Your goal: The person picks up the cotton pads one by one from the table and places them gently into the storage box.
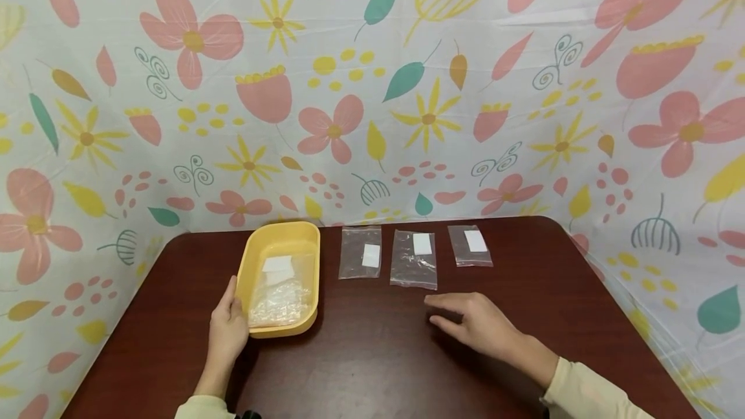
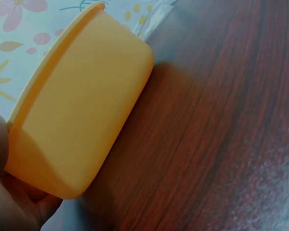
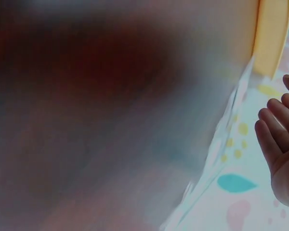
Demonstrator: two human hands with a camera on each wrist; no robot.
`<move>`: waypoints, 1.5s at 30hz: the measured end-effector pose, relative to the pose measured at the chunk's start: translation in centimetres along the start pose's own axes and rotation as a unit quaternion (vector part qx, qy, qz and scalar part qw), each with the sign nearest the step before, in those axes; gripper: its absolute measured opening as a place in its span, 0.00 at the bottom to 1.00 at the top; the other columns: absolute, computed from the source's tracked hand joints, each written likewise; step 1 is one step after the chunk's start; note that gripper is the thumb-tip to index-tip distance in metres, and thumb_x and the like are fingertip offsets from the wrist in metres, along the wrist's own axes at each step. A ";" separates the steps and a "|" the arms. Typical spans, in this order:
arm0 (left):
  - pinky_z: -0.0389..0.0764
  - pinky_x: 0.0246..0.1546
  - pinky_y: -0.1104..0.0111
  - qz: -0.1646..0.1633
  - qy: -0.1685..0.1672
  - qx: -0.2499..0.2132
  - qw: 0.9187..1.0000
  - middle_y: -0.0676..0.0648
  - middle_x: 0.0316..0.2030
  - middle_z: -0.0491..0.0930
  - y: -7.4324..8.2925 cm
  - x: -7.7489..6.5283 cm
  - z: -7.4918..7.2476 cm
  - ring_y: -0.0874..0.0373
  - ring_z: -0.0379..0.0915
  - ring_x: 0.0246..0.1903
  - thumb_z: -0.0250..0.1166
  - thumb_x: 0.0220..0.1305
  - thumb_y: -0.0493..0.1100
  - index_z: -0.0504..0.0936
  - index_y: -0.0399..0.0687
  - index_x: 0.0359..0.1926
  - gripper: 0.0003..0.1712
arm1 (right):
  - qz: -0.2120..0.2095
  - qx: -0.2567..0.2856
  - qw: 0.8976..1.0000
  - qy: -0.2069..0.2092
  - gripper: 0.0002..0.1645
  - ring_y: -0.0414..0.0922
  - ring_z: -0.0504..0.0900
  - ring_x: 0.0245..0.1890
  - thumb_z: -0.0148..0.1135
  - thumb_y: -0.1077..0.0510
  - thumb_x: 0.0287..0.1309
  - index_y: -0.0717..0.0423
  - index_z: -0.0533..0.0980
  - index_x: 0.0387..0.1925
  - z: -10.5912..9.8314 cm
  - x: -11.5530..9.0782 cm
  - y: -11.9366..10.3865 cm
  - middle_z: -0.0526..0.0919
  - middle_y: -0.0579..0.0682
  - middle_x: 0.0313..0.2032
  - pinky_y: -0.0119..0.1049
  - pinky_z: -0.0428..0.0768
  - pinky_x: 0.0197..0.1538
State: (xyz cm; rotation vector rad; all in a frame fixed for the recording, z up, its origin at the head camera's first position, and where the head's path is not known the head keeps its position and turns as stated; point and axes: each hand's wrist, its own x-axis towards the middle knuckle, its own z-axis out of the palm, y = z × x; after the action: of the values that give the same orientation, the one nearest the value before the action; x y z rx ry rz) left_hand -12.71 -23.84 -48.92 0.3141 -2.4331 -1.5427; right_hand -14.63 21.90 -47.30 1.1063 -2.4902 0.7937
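Note:
My left hand point(image 1: 228, 330) grips the left side of a yellow plastic tray point(image 1: 285, 332), thumb at the rim. The left wrist view shows the tray's outer wall point(image 2: 86, 101) close by, with fingers under its lower corner. Inside the tray lie clear plastic bags point(image 1: 282, 306) with white pieces point(image 1: 278, 265) in them. Over the table, my right hand point(image 1: 480, 328) holds nothing, its fingers extended toward the left. Three clear zip bags, left point(image 1: 352, 265), middle point(image 1: 406, 270) and right point(image 1: 464, 256), lie in a row beyond it, each with a white rectangle.
The dark brown wooden table point(image 1: 361, 367) has rounded back corners. A flower-printed cloth point(image 1: 372, 115) hangs behind it and along both sides. The tray stands to the left of the row of bags.

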 end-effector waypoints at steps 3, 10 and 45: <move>0.51 0.73 0.49 -0.001 -0.002 0.003 1.000 0.39 0.76 0.52 -0.1 -0.1 0.0 0.42 0.45 0.74 0.40 0.79 0.32 0.53 0.41 0.79 0.30 | 0.023 -0.013 1.000 0.002 0.20 0.40 0.86 0.45 0.76 0.60 0.53 0.54 0.86 0.50 -0.2 0.2 1.4 0.88 0.45 0.46 0.39 0.85 0.44; 0.51 0.72 0.49 0.003 0.003 0.005 1.000 0.38 0.76 0.52 -0.1 0.0 -0.1 0.41 0.46 0.74 0.40 0.79 0.32 0.53 0.40 0.78 0.30 | 0.082 -0.044 0.996 -0.009 0.21 0.36 0.84 0.34 0.75 0.57 0.56 0.54 0.85 0.52 -1.2 1.4 4.8 0.88 0.48 0.47 0.35 0.83 0.36; 0.52 0.72 0.49 0.010 0.010 0.001 1.000 0.38 0.75 0.54 -0.2 0.2 0.1 0.41 0.48 0.73 0.40 0.79 0.32 0.55 0.39 0.78 0.29 | 0.249 -0.094 0.957 -0.118 0.37 0.66 0.73 0.62 0.68 0.49 0.64 0.64 0.70 0.69 -2.2 4.9 14.9 0.70 0.67 0.67 0.63 0.73 0.59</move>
State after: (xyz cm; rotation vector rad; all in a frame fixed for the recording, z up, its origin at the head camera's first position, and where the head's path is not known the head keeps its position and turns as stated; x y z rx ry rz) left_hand -12.97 -23.87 -49.13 0.3045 -2.4141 -1.5225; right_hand -28.91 28.53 -48.66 0.5347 -3.0266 0.5455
